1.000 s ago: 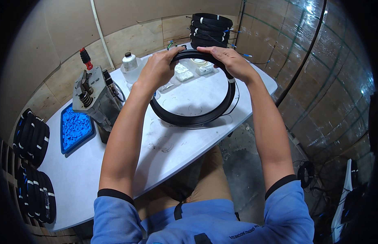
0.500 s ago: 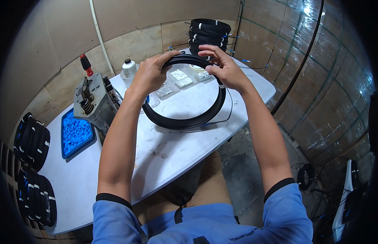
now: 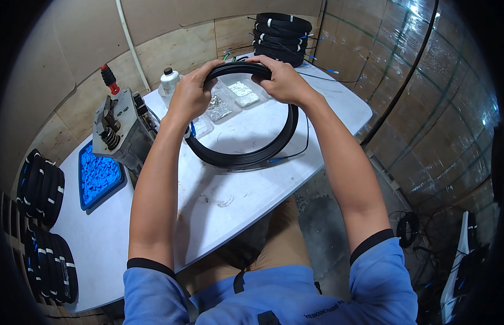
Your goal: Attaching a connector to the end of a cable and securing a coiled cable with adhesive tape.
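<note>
A coil of black cable (image 3: pixel 238 160) is tilted over the white table, its far side raised in both hands. My left hand (image 3: pixel 193 93) grips the coil at its upper left, fingers wrapped round the bundle. At the upper right my right hand (image 3: pixel 282 81) is closed round the same bundle, thumb on the inner side. A loose cable end with a blue connector (image 3: pixel 278 159) sticks out by the coil's near right side. Another blue piece shows at the coil's left, beside my left wrist.
Behind the coil lie clear trays of small parts (image 3: pixel 219 107) and a white bottle (image 3: pixel 169 81). At left stand a metal bench machine (image 3: pixel 122 127) and a blue tray (image 3: pixel 122 184) of small blue pieces. Stacked cable coils (image 3: pixel 282 40) rise at the far corner; more coils (image 3: pixel 50 265) sit lower left.
My right hand, whose fingers were lifted off the coil, has moved left and closed round its upper part. The coil has turned or shifted slightly left in my hands.
</note>
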The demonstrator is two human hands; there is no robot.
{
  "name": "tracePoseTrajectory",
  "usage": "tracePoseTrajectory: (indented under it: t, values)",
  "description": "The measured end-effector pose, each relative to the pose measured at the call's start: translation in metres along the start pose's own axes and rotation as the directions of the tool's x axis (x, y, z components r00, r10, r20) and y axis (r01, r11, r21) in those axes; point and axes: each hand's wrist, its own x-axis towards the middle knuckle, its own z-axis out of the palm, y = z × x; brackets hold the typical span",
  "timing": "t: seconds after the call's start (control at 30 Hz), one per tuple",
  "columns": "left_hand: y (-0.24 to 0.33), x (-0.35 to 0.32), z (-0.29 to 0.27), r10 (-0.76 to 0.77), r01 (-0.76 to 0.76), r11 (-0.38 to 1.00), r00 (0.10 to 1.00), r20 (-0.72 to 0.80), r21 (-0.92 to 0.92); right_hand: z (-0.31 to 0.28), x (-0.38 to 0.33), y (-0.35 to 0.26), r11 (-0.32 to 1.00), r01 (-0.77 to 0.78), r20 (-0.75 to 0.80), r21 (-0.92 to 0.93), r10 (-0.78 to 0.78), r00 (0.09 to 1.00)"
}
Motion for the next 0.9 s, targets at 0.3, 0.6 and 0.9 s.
tracePoseTrajectory:
  t: [0.3, 0.6, 0.9]
  values:
    - [0.018, 0.005, 0.005, 0.115, -0.117, 0.992, 0.992, 0.044, 0.043, -0.009, -0.001, -0.015, 0.991, -0.001, 0.008, -0.133, 0.002, 1.000]
    - [0.034, 0.015, -0.002, 0.018, -0.050, 0.983, 0.984, 0.176, 0.177, -0.010, -0.011, -0.013, 0.994, -0.029, -0.015, -0.104, 0.027, 1.000]
    - [0.030, 0.016, 0.004, 0.004, -0.026, 0.983, 0.993, 0.116, 0.183, -0.004, -0.006, 0.000, 0.995, 0.086, -0.075, -0.060, -0.090, 0.993]
